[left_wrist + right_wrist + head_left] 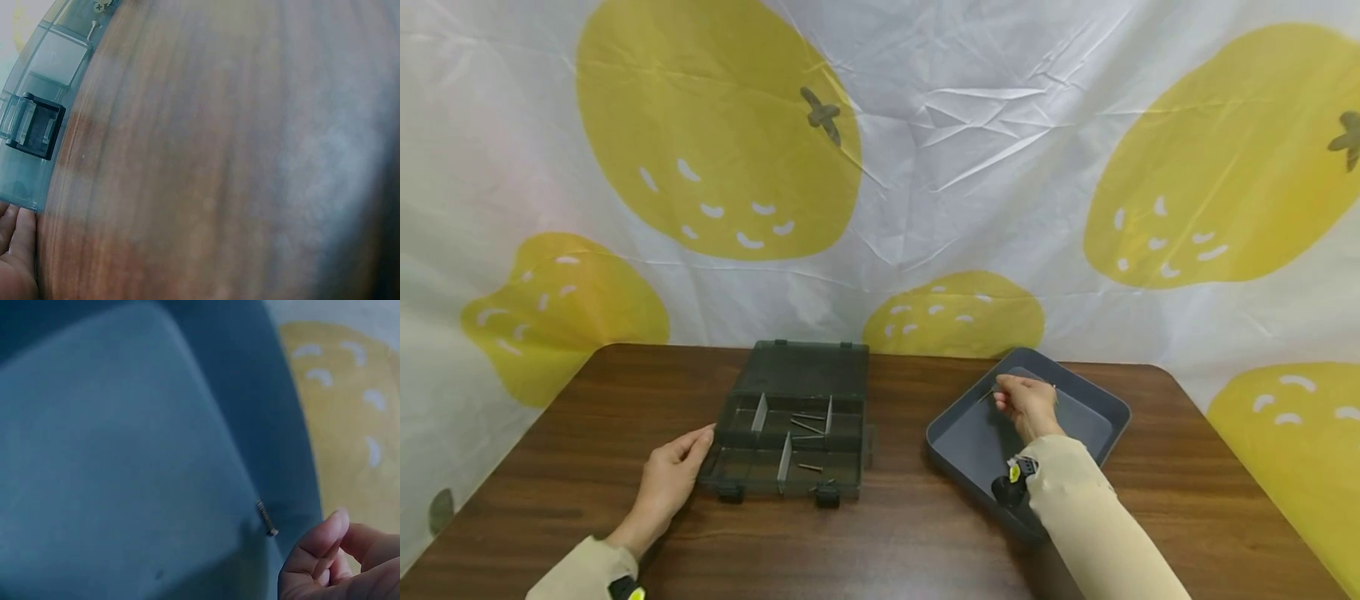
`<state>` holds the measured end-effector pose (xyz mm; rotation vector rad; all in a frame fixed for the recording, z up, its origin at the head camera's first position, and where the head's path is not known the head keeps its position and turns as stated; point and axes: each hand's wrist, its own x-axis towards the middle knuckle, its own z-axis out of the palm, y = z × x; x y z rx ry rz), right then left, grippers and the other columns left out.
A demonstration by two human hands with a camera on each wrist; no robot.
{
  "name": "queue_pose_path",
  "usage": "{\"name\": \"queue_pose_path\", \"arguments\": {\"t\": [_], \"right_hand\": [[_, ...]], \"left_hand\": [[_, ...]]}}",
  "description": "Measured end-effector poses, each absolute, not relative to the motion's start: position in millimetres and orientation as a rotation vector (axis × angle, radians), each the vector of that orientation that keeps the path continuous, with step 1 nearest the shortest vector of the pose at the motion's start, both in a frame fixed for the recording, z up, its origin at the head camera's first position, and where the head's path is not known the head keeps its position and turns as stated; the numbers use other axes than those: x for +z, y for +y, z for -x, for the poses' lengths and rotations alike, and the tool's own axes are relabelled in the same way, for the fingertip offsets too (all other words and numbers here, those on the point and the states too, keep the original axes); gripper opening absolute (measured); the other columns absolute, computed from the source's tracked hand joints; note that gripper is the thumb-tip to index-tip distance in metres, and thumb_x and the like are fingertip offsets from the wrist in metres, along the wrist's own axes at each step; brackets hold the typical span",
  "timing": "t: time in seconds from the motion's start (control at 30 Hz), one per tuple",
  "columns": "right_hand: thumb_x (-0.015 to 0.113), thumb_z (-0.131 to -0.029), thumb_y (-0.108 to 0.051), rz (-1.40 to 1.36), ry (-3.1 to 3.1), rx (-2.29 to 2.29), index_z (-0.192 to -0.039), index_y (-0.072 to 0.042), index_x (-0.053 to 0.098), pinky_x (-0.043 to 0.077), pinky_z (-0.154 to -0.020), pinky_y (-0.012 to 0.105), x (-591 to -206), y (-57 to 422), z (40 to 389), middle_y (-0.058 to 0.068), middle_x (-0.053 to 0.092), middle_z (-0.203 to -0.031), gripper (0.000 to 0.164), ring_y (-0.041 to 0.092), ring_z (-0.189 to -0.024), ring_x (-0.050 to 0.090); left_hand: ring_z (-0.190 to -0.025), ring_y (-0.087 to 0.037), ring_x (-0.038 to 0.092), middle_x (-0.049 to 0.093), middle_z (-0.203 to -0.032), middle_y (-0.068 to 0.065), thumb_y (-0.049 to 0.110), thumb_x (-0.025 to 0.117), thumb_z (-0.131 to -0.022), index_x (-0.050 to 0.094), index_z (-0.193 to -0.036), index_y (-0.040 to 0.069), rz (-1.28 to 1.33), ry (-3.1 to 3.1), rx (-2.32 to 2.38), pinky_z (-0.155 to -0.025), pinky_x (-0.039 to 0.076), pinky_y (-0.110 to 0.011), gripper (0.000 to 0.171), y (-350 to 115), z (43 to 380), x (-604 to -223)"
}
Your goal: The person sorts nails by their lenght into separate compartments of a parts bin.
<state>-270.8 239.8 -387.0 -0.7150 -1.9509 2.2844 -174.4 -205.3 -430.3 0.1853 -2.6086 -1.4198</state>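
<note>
A smoky translucent compartment box (730, 467) lies on the table with its lid (808, 369) folded back. Several screws (807, 426) are scattered in its right compartments. My left hand (672, 475) rests against the box's left side, its fingers fairly straight and touching the edge near a black latch (36, 126). Over the grey tray (958, 462) is my right hand (1028, 406), thumb and forefinger brought together. A screw (267, 519) lies along the foot of the tray wall, close by those fingertips in the right wrist view. I cannot tell whether the fingers hold anything.
White dividers (786, 457) split the box into sections. The brown wooden table (895, 533) runs back to a white curtain (910, 192) with yellow lemon prints. Between box and tray is a strip of bare tabletop. The tray sits turned at an angle with raised walls.
</note>
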Motion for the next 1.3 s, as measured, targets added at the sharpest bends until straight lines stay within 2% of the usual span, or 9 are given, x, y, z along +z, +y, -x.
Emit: {"name": "queue_pose_path", "arguments": {"t": [0.23,0.7,1.0,1.3], "right_hand": [[0.053,-0.089,0.005,0.672,-2.031,2.297,-0.094,0.008,0.058,0.047,-0.044,0.014,-392.9,243.1,271.5,-0.003,0.056,-0.053,0.008,0.002,-0.043,0.053],[0.053,-0.089,0.007,0.723,-2.178,2.235,-0.087,0.008,0.057,0.047,-0.042,0.016,-398.5,239.4,276.6,-0.001,0.055,-0.049,0.004,0.003,-0.041,0.052],[0.054,-0.088,0.007,0.695,-2.206,2.219,-0.076,0.004,0.058,0.048,-0.041,0.016,-396.4,237.5,275.1,-0.002,0.055,-0.046,0.013,0.003,-0.039,0.052],[0.054,-0.087,0.008,0.727,-2.219,2.188,-0.078,0.007,0.057,0.049,-0.042,0.017,-397.2,236.8,276.1,-0.001,0.055,-0.045,0.010,0.004,-0.038,0.054]], "left_hand": [[-0.125,-0.032,0.048,0.055,-0.130,-0.017,0.035,0.044,-0.100,0.056,-0.129,0.000,-0.181,-2.600,-1.410,-0.103,0.039,-0.045,0.047,-204.9,175.5,-430.9],[-0.122,-0.031,0.051,0.058,-0.126,-0.016,0.033,0.045,-0.100,0.059,-0.126,0.000,-0.155,-2.583,-1.375,-0.101,0.042,-0.046,0.044,-204.5,174.8,-432.0],[-0.124,-0.030,0.049,0.056,-0.129,-0.016,0.034,0.045,-0.100,0.057,-0.129,0.001,-0.164,-2.599,-1.412,-0.102,0.041,-0.044,0.045,-206.3,176.1,-431.6],[-0.124,-0.030,0.049,0.056,-0.129,-0.016,0.034,0.045,-0.100,0.057,-0.129,0.001,-0.167,-2.599,-1.410,-0.102,0.041,-0.044,0.046,-206.2,176.0,-431.3]]}}
